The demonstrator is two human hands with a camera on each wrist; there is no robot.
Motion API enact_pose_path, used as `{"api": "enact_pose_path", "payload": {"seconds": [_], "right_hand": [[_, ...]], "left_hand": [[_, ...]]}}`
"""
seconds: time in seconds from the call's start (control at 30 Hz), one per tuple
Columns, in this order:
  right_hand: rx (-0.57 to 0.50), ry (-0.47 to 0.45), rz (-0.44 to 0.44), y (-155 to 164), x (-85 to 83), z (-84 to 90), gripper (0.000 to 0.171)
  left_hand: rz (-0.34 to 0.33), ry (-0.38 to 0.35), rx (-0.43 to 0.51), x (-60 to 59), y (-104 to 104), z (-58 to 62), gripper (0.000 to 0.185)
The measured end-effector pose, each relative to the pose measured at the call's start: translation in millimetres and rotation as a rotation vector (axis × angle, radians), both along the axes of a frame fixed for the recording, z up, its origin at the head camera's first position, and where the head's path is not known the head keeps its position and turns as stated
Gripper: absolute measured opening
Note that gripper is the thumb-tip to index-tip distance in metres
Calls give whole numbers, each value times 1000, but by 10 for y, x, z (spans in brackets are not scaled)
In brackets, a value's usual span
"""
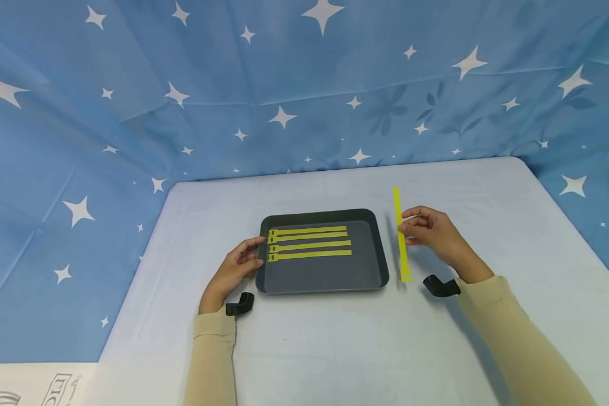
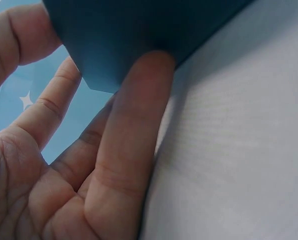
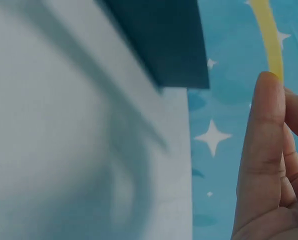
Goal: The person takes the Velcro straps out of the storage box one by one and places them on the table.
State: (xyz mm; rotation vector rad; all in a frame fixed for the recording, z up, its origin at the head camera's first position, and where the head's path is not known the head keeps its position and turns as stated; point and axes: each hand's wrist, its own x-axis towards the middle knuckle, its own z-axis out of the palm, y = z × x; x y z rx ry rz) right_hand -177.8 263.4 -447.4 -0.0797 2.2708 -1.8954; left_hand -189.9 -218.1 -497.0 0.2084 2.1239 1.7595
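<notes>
In the head view, my right hand (image 1: 430,230) pinches a yellow cable tie strap (image 1: 400,237) between thumb and fingers. The strap stands nearly lengthwise to the view, just right of the dark grey tray (image 1: 325,279), with its slotted head at the near end. Its upper part (image 3: 270,40) rises above the fingertips in the right wrist view. My left hand (image 1: 235,269) rests against the tray's left side. The left wrist view has the straight thumb (image 2: 131,135) touching the outer wall (image 2: 109,50). Several similar yellow straps (image 1: 309,246) lie side by side in the tray, slotted heads leftward.
A white cloth (image 1: 325,349) covers the table beneath the tray. Blue curtain (image 1: 264,73) with white stars hangs behind and along both sides. Black wrist mounts (image 1: 239,304) stick out beside the hands. A printed pale sheet (image 1: 35,386) shows at the lower left corner.
</notes>
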Motion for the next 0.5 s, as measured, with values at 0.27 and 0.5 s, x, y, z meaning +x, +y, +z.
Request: {"api": "enact_pose_path", "payload": {"seconds": [0.27,0.5], "right_hand": [[19,-66,34,91,-169,-115,40],[44,-113,37,118,-260,-175,41]], "left_hand": [[-4,2,5,2,-9,2,62],[-5,1,19,8,0,8,62]]}}
